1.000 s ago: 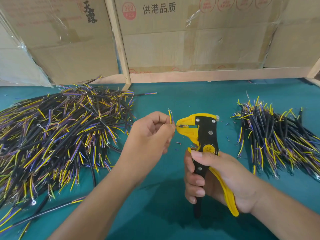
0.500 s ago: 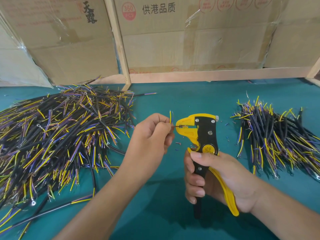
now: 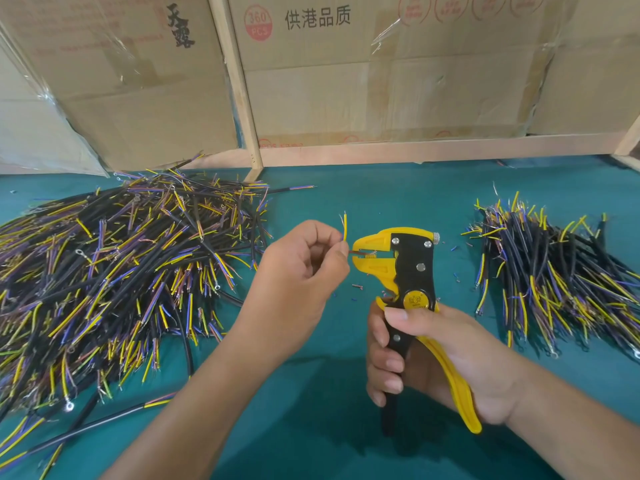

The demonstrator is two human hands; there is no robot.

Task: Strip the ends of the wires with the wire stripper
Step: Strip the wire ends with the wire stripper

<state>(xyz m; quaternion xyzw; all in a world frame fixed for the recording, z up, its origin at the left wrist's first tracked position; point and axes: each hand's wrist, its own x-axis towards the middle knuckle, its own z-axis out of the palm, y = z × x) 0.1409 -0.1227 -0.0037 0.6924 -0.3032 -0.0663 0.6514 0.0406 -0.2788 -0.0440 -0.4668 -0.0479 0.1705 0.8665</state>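
Left of the wire stripper (image 3: 408, 271), a large pile (image 3: 114, 271) awaits; left hand (image 3: 298, 271) fingers pinch one wire (image 3: 356, 252) in its jaws, right hand (image 3: 433, 355) grips handles, smaller pile (image 3: 554, 271) apparently done.

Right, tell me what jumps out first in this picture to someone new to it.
The yellow and black wire stripper stands at centre, gripped by the right hand, while the left hand pinches a thin wire into its mouth. A big tangled heap of black, yellow and purple wires fills the left of the green table, and a smaller pile lies at right.
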